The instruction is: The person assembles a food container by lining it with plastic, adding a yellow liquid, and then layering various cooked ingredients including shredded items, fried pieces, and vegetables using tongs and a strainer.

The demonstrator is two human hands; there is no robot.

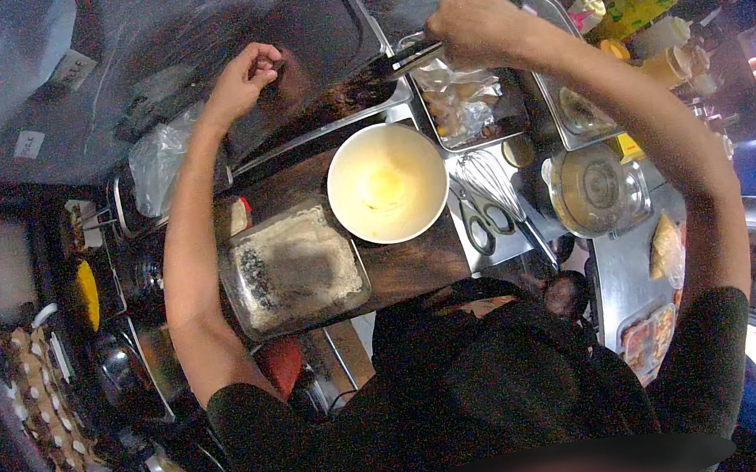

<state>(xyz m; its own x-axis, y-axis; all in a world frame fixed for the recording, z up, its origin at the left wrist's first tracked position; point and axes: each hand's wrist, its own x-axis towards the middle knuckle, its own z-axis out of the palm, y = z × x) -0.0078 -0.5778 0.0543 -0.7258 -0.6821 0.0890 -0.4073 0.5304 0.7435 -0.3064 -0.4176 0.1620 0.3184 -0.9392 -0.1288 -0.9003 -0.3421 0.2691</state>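
Observation:
My right hand point(481, 26) is closed in a fist at the far side of the counter. It grips a slim metal tool, apparently tongs point(419, 58), whose dark end points left over a large dark tray point(310, 28). Above the left part of that tray hangs my left hand point(248, 82), fingers loosely curled with a gap to the thumb; I see nothing in it. Nearer to me stands a white bowl point(424, 147) with pale yellow liquid inside. Left of the bowl, a clear rectangular container point(300, 266) holds a whitish powder.
Right of the bowl lie a whisk point(491, 183) and scissors point(485, 224), beside a glass bowl point(596, 191). A metal pan point(473, 102) with foil or plastic sits behind them. Squeeze bottles point(666, 65) line the right side. A plastic bag point(163, 165) rests at left.

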